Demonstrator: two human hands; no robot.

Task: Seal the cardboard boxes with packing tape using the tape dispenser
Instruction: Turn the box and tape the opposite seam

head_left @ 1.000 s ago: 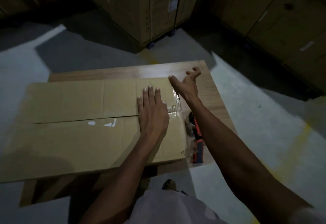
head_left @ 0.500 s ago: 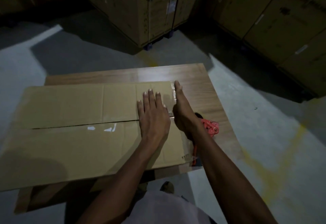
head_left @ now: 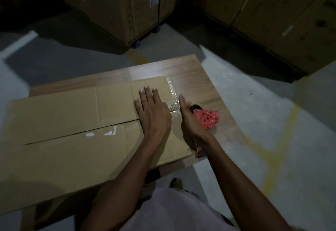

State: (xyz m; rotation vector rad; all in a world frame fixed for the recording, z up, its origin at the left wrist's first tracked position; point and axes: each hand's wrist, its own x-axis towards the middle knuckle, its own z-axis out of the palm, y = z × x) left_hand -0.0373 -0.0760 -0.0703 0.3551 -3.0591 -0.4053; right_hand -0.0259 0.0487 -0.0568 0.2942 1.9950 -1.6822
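A flattened box is laid across a wooden table, its near and left parts overhanging the table edge. The two top flaps are met along a seam running from the left side toward the right end, and a few pale glints are seen just below that seam. A strip of clear tape is stuck along the right end of the box, wrinkled and shiny, reaching from the far corner down toward the seam.

The left hand is laid flat on the box top near its right end, palm down, fingers straight and kept together, covering the end of the seam. The right hand is set edge-on against the right end of the box, fingers straight and pointing away from the person, pressed to the taped edge; nothing is gripped by it. The two hands are placed just beside each other, apart.

A red dispenser is lying on the table just right of the right hand, partly hidden by the wrist; whether it is touched cannot be told.

Large cartons are stacked on the grey floor beyond the table, and yellow marks are seen on the floor at the right
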